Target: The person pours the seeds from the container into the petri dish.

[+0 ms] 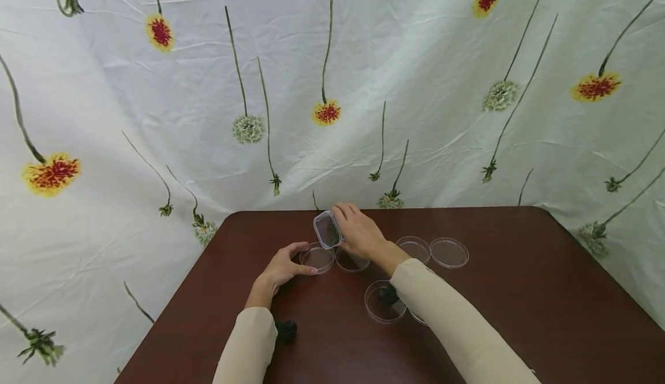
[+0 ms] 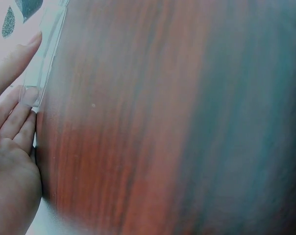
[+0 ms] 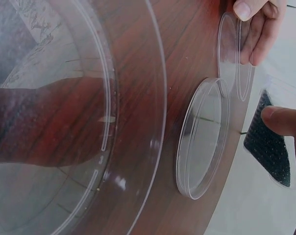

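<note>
My left hand (image 1: 282, 267) holds the leftmost clear petri dish (image 1: 318, 261) by its rim, thumb at the near side and fingers at the far left. In the right wrist view, this hand's thumb and fingers (image 3: 242, 11) lie on either side of the dish. My right hand (image 1: 359, 231) grips a small clear plastic container (image 1: 322, 223), tilted above the held dish. Dark fine grains (image 3: 269, 142) lie inside it, with the right thumb against its wall. Directly right of the held dish, another petri dish (image 1: 352, 265) sits partly under my right hand.
Further right on the brown table (image 1: 519, 280) stand two petri dishes (image 1: 449, 253). Nearer, one dish (image 1: 378, 312) and another mostly hidden one sit by my right sleeve. Black objects show at both forearms. A white flowered cloth (image 1: 291, 159) hangs behind the table.
</note>
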A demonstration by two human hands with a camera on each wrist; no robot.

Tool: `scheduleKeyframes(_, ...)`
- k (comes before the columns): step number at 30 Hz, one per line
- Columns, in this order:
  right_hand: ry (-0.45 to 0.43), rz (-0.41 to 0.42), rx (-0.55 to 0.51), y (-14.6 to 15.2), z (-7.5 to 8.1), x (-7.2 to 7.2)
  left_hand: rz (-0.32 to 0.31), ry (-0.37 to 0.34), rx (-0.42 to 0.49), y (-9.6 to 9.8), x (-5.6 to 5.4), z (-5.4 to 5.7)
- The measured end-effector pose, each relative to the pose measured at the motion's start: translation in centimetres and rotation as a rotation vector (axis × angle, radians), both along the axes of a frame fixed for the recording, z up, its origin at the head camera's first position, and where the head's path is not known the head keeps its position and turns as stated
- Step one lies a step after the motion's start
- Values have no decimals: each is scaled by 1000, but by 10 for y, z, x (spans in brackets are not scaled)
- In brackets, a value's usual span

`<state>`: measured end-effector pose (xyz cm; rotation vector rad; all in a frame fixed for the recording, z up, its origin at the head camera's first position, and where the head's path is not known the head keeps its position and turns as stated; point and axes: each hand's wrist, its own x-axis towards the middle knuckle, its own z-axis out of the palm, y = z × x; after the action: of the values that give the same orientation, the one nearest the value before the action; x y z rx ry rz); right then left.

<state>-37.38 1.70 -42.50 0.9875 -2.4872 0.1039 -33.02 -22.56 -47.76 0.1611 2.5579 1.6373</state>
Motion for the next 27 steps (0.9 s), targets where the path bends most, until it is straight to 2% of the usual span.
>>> scheduleKeyframes(6, 12, 2, 38, -1, 0, 1, 7, -8, 3, 1, 0, 1)
scheduleKeyframes(13, 21, 18, 35, -3, -1, 2, 5, 3, -13, 1, 1, 1)
scheduleKeyframes(21, 92, 29, 28, -4, -2, 2, 7, 7, -17, 1, -2, -1)
scheduleKeyframes(27, 104, 35, 31, -5, -1, 1, 6, 8, -27, 0, -3, -3)
